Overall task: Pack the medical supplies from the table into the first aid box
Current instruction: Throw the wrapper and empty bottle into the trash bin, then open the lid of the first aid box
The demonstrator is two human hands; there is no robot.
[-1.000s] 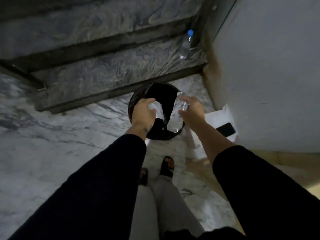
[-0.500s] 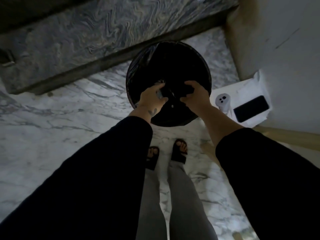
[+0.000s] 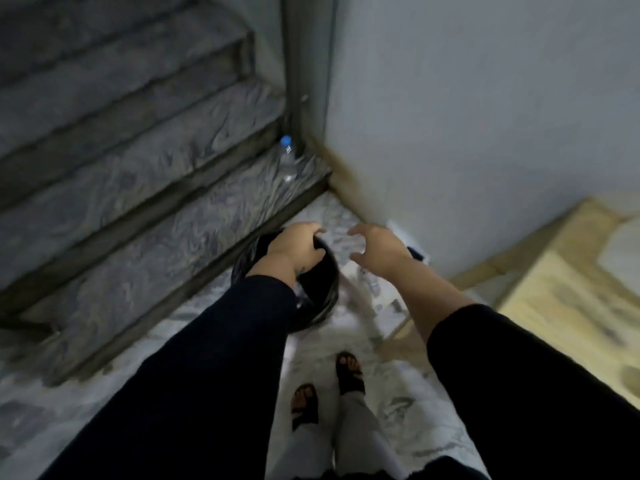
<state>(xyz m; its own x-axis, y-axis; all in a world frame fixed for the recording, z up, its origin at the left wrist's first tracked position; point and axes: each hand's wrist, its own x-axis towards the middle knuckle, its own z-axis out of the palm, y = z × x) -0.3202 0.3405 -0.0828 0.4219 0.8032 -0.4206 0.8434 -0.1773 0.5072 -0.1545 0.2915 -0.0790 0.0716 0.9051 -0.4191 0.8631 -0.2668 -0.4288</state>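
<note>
Marble stairs [image 3: 138,188] rise at left beside a grey wall [image 3: 485,116]. A black bin [image 3: 322,296] stands on the marble floor [image 3: 408,410]; the left hand [image 3: 294,247] curls around its rim, while the right hand [image 3: 377,251] hovers spread, empty. A water bottle [image 3: 288,161] stands on a step. First aid box: out of view.

The floor [image 3: 131,382] was pale veined marble in dim light. Dark marbled stairs [image 3: 138,174] rose on the left beside a grey wall [image 3: 485,116].
</note>
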